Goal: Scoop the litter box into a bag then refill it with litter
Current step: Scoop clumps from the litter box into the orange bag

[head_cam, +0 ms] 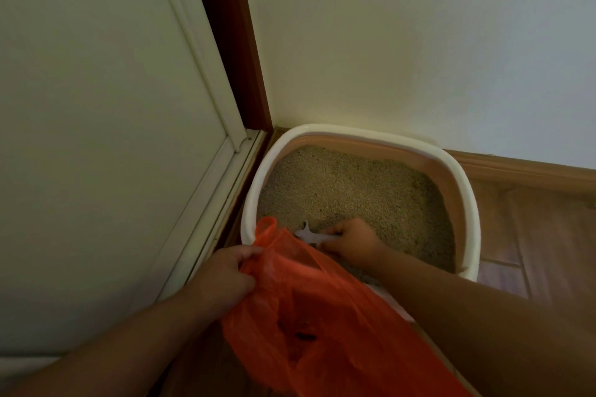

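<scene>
Gripping the orange bag [322,316] at its rim with our left hand [222,280] and the pale scoop [309,235] over the litter box [464,190] with our right hand [351,243], we judge scooping underway, refilling ahead.

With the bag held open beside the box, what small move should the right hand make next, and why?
Probably tip the scoop over the orange bag. The right hand grips it low over the litter, right at the bag's mouth, which the left hand holds up.
</scene>
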A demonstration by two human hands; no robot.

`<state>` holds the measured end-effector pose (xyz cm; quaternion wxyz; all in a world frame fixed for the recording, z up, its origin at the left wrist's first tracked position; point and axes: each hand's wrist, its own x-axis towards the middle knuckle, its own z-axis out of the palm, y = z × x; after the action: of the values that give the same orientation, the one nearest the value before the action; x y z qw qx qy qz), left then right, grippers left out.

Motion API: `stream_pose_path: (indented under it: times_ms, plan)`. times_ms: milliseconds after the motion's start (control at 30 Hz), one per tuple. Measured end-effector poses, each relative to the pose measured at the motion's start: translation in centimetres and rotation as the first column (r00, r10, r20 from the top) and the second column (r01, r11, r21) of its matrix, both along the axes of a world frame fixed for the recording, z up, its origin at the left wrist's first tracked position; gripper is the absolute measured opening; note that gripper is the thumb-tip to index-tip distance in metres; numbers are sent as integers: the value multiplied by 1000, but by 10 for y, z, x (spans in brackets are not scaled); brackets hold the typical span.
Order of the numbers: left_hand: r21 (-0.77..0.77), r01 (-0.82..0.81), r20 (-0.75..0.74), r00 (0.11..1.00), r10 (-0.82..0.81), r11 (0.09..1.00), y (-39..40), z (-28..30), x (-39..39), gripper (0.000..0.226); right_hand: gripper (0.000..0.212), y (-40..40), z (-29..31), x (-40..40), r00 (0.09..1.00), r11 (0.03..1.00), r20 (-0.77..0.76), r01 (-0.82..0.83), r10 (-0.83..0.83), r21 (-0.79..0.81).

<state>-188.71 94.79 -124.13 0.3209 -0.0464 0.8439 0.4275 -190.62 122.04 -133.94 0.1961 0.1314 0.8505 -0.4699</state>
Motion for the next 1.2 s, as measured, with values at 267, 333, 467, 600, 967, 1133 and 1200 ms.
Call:
stream_pose_path:
  times_ms: [267, 333, 467, 600, 967, 1133, 1200]
  plan:
    - [-3, -16, -22, 1000, 15, 1000, 3, 5, 2, 58, 24, 4, -2, 7, 987, 930, 53, 161, -152, -329]
    - [2, -19, -37, 999, 19, 1000, 7, 7, 4, 60, 27, 9, 5, 8, 984, 906, 61, 176, -166, -385]
    - [11, 2, -36, 999, -1, 1000, 12, 12, 6, 60, 29, 36, 31, 12, 979, 882, 36, 196, -200, -429]
    - [55, -11, -46, 999, 13, 998, 15, 14, 4, 59, 28, 82, 60, 32, 968, 917, 33, 247, -250, -312]
    - [133, 88, -70, 994, -79, 987, 32, 25, 6, 66, 25, 138, 115, 75, 904, 902, -112, 389, -413, -187]
    - [132, 104, -119, 989, -88, 986, 34, 23, 2, 70, 30, 123, 102, 86, 890, 880, -89, 419, -446, -222]
    - [128, 109, -139, 986, -91, 986, 34, 24, 0, 70, 29, 119, 100, 91, 898, 888, -80, 409, -433, -208]
